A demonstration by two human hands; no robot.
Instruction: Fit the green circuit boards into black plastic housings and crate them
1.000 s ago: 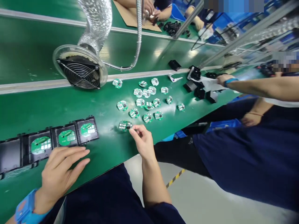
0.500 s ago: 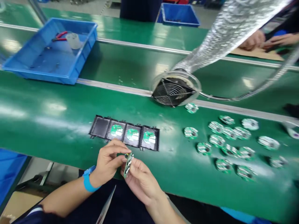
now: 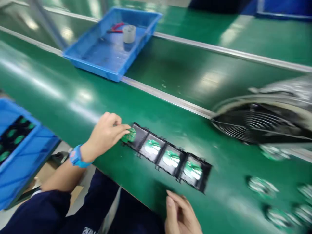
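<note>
My left hand (image 3: 106, 135), a blue band on its wrist, pinches a small round green circuit board (image 3: 129, 135) and holds it over the leftmost cell of a black strip of four joined trays (image 3: 141, 136). The other three cells each hold a green board (image 3: 171, 158). At the bottom edge of the picture my right hand (image 3: 181, 214) rests near the belt's front edge, just below the strip, with its fingers loosely stretched and nothing in them.
A blue bin (image 3: 112, 52) with red-handled pliers and a roll of tape sits at the back. Another blue bin (image 3: 18, 152) with black trays stands at the left. An extraction fan (image 3: 258, 125) lies at the right, with loose green boards (image 3: 262, 186) in front of it.
The board that both hands held near my body is now in my left hand alone, at the strip's leftmost cell. My right hand has let go and dropped back. The view swung left.
</note>
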